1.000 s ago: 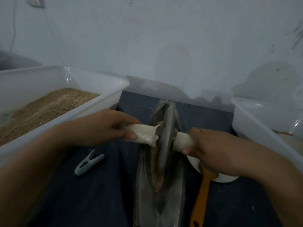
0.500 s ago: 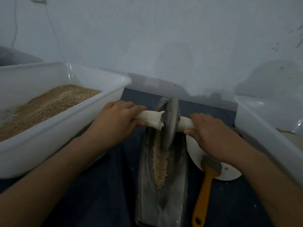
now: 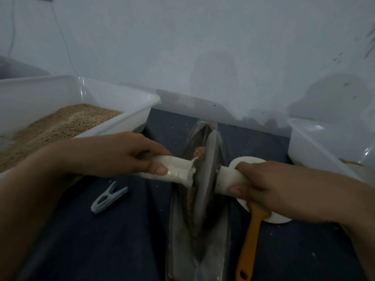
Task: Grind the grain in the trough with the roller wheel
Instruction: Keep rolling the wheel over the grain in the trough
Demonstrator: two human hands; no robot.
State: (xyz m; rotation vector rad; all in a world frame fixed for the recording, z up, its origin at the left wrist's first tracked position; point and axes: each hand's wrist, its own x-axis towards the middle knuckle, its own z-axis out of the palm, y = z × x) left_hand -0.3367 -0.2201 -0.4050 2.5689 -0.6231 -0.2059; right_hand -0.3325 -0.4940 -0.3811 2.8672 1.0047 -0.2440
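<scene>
The left hand (image 3: 121, 157) wraps its fingers around the white handle (image 3: 176, 171) on one side of the roller wheel (image 3: 205, 177). The right hand (image 3: 263, 185) wraps around the handle on the other side. Each grip is closed tight on the handle. The wheel stands on its edge in the long metal trough (image 3: 215, 250) on the dark surface (image 3: 125, 240).

The grain (image 3: 199, 152) lies in a thin line under and past the wheel. Some bits look whole, so I think the grinding is only partly done and needs more rolling.

The wheel hides much of the grain. The picture is dim and blurry. The near end of the trough is cut off. A yellow brush (image 3: 251, 236) lies partly under the right hand.
</scene>
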